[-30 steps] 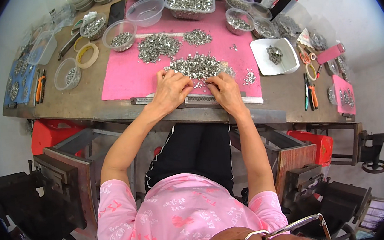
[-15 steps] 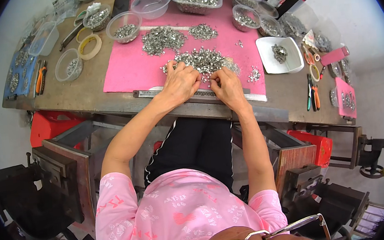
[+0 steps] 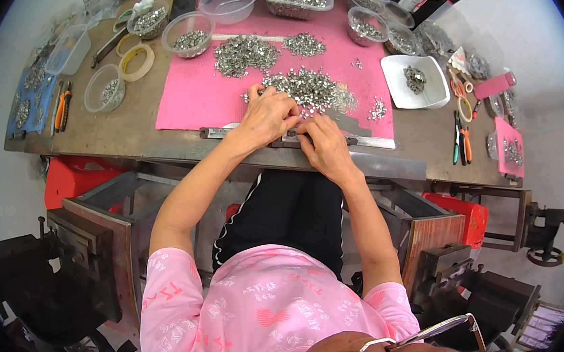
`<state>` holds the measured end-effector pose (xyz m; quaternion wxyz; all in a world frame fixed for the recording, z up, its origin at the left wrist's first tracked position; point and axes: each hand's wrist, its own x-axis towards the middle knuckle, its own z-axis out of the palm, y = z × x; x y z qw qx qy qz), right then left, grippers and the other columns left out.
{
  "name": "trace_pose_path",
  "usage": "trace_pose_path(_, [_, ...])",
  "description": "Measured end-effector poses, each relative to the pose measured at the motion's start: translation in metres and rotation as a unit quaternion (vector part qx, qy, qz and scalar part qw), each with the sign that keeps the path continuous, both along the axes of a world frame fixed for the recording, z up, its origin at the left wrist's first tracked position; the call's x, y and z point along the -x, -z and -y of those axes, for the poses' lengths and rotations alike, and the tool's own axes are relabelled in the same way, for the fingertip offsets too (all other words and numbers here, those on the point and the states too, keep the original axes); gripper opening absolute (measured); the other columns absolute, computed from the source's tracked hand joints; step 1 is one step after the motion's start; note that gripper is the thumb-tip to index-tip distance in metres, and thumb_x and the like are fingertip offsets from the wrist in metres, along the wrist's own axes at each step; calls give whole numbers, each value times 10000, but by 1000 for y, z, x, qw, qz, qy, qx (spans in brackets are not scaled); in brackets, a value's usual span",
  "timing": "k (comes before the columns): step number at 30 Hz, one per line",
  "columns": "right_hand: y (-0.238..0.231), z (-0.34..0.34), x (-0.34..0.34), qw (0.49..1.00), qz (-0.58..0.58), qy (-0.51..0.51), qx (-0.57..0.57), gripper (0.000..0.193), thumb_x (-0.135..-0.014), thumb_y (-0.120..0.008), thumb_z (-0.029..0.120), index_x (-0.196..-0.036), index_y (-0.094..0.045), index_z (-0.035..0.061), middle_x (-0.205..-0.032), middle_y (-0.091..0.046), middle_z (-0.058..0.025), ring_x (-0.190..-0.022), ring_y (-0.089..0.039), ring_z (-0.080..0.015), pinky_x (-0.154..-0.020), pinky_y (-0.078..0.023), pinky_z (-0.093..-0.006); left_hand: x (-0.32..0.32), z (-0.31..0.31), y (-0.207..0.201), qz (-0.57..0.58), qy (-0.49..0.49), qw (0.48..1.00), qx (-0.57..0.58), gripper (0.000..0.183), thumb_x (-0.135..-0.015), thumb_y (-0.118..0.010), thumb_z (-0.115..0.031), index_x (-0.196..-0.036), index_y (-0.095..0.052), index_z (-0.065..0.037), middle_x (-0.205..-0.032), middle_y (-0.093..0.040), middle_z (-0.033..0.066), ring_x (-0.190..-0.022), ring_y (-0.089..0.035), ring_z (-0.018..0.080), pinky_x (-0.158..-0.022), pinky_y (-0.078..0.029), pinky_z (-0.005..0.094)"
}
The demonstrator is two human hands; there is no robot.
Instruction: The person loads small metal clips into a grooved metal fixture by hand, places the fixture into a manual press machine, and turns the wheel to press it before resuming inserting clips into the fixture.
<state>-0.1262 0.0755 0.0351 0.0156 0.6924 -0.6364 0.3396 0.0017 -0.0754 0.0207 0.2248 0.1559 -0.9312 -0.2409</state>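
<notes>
Together, both hands — left (image 3: 267, 116), right (image 3: 326, 146) — curl half-closed beside the silvery pieces (image 3: 306, 87), any hold impossible to tell.

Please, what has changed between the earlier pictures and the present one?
The right hand moved left and toward the body, closer to the left hand. Whether any piece was taken or released, I cannot tell. The pink mat and white tray stayed in place.
</notes>
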Motion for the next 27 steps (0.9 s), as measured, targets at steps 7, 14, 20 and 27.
trace_pose_path(7, [-7,-8,17,994,106,19,-6,116,-852,-714,-4,-966,-698,17,-930,-660,-114,-870,-643,-292,-756,-518,-379,3,-1,7,-52,-27,998,39,112,-855,-735,-217,-861,-720,-107,-794,-686,22,-883,-603,219,-985,-332,496])
trace_pose_path(14, [-16,-6,35,978,166,79,-96,91,-861,-720,31,-947,-710,5,-890,-659,-129,-764,-654,-271,-703,-519,-374,1,0,-1,-15,-6,997,77,86,-878,-727,-198,-913,-732,-120,-823,-676,6,-895,-598,212,-993,-331,488])
trace_pose_path(20, [-11,10,38,974,143,69,-163,98,-842,-738,80,-905,-713,9,-864,-643,-135,-766,-649,-308,-706,-512,-405,-6,-5,0,-65,-17,995,67,76,-870,-733,-171,-912,-706,-114,-873,-666,7,-905,-596,207,-990,-337,464])
trace_pose_path(27, [-13,5,22,978,170,58,-102,86,-830,-714,34,-883,-654,0,-843,-614,-129,-772,-624,-313,-708,-492,-422,-37,-30,0,-120,-27,992,-22,104,-836,-743,-128,-906,-673,-97,-868,-638,14,-879,-597,214,-956,-356,430])
